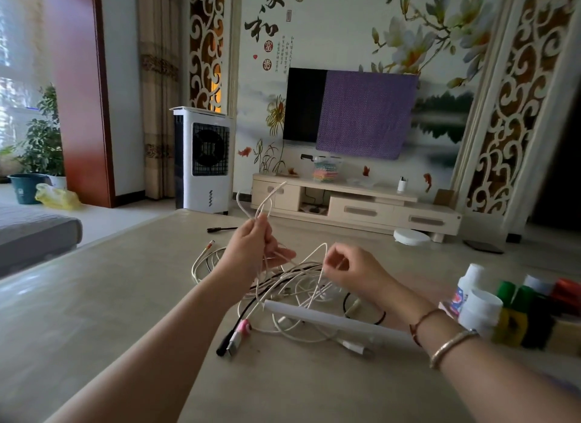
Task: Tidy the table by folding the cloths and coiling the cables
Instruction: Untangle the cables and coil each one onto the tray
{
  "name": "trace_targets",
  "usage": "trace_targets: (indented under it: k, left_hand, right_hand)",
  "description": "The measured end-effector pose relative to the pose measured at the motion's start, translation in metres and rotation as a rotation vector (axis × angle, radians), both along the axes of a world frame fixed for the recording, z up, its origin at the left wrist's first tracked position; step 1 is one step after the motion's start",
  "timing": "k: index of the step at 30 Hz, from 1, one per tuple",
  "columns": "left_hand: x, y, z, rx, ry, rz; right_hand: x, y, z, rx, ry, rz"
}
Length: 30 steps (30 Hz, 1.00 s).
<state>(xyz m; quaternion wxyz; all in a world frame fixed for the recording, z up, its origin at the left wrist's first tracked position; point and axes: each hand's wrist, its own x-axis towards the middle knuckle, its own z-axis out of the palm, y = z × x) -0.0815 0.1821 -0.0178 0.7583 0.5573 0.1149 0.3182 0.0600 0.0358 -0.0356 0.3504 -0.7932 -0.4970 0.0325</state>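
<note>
While it hangs between the hands: white cable (317,284), looped, trailing into the tangle (292,296) below them
Left hand (251,249): grips loops, raised
Right hand (349,270): pinches a strand
Table (94,312): under both

bare table (94,312) left, bottles (481,309) crowding right

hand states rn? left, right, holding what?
Left hand: closed, gripping loops of the white cable.
Right hand: closed, pinching a strand of the same cable.
</note>
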Motion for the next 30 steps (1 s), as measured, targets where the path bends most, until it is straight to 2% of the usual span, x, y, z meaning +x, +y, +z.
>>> trace_targets:
  k: [2,4,10,13,16,18,21,25,30]
  left_hand:
    - [0.001,-0.002,0.001,-0.059,-0.022,-0.005]
    - [0.001,-0.004,0.003,-0.1,-0.04,-0.037]
    - [-0.002,-0.003,0.005,-0.153,-0.052,-0.097]
    - [-0.004,-0.001,0.007,-0.241,-0.073,-0.143]
    - [-0.006,0.0,0.009,-0.269,-0.061,-0.155]
    - [-0.007,0.002,0.01,-0.204,-0.029,-0.109]
    - [-0.008,0.005,0.009,-0.107,0.01,-0.003]
    - [-0.009,0.01,0.004,0.153,0.182,0.135]
    - [-0.011,0.004,0.001,0.377,0.32,-0.058]
  right_hand:
    - [0.002,-0.002,-0.011,-0.145,-0.039,0.024]
    - [0.004,-0.001,-0.018,-0.186,-0.092,0.044]
    - [0.002,0.008,-0.034,-0.071,-0.272,-0.012]
    - [-0.001,0.011,-0.039,0.01,-0.255,-0.019]
    - [0.002,0.008,-0.034,-0.017,-0.198,0.01]
    - [0.005,0.003,-0.023,-0.057,-0.153,0.026]
    - [0.005,-0.009,0.001,0.003,-0.051,0.078]
    - [-0.013,-0.014,0.035,-0.022,-0.131,0.163]
    - [-0.04,0.0,0.07,-0.113,-0.262,0.256]
